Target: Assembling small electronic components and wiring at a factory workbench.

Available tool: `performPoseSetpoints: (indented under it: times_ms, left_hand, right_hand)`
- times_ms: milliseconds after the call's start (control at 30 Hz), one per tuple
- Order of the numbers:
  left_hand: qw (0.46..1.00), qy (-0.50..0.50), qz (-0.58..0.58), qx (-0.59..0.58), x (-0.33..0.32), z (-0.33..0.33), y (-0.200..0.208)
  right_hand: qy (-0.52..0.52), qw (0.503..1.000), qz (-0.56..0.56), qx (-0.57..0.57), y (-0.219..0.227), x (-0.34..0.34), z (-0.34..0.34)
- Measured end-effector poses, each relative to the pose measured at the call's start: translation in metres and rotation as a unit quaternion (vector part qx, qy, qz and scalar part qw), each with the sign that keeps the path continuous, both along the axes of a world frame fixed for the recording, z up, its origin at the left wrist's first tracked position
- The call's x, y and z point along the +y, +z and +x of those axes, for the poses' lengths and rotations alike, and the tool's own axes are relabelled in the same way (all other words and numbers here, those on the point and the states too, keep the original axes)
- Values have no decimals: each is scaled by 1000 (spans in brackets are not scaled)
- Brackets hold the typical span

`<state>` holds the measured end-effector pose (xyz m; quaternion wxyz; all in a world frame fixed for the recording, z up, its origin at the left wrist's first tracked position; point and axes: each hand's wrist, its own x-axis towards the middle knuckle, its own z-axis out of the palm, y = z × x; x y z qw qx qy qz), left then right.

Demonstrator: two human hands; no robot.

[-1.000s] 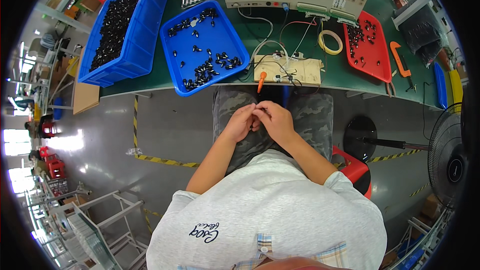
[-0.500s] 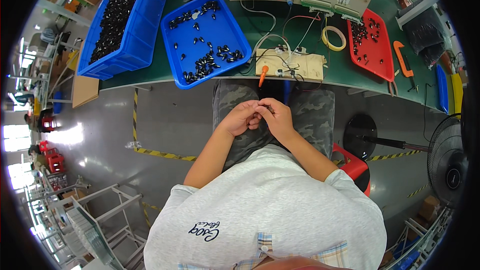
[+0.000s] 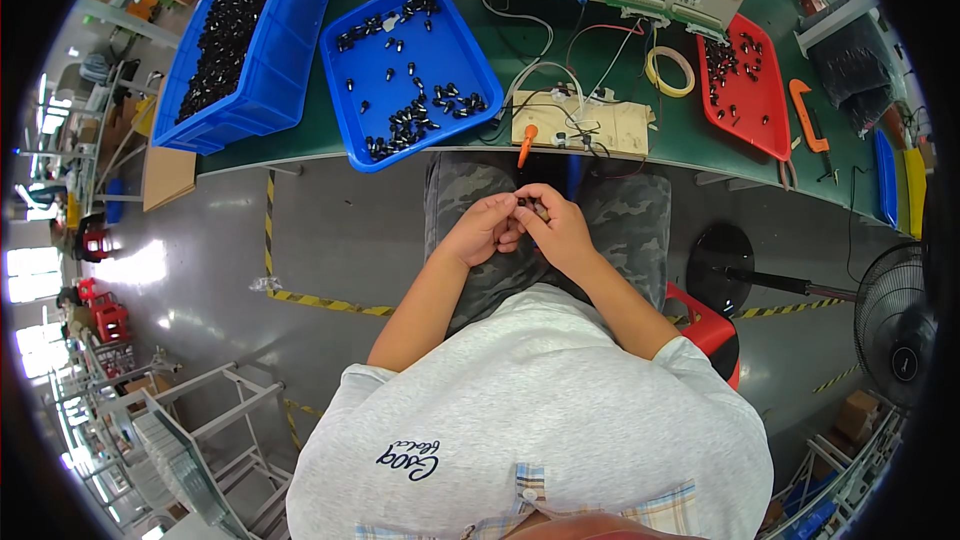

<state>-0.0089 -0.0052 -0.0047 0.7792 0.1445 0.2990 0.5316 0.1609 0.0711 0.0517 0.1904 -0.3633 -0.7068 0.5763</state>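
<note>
The left hand (image 3: 482, 230) and right hand (image 3: 560, 233) met above the lap of the camouflage trousers (image 3: 635, 240), just short of the worktop (image 3: 318, 135). The fingers of both were closed on a small dark part (image 3: 521, 202), mostly hidden between their tips. On the worktop, a blue tray (image 3: 450, 50) held scattered black pieces (image 3: 408, 128), with a deep blue bin (image 3: 275, 70) of similar ones to its left. A cream board (image 3: 630, 130) carrying wires lay near the edge, left of a red tray (image 3: 770, 90).
</note>
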Motion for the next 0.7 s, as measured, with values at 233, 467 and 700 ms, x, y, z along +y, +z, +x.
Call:
performPoseSetpoints:
  times_ms: [233, 467, 700]
  left_hand:
    - [999, 38, -35, -15, 0, 0, 1]
    - [999, 40, -15, -6, 6, -2, 4]
    - [999, 29, -10, 29, 5, 3, 4]
  right_hand:
    - [-34, 995, 93, 25, -6, -2, -4]
    - [18, 993, -52, 107, -9, 8, 6]
    - [61, 995, -52, 58, 6, 5, 7]
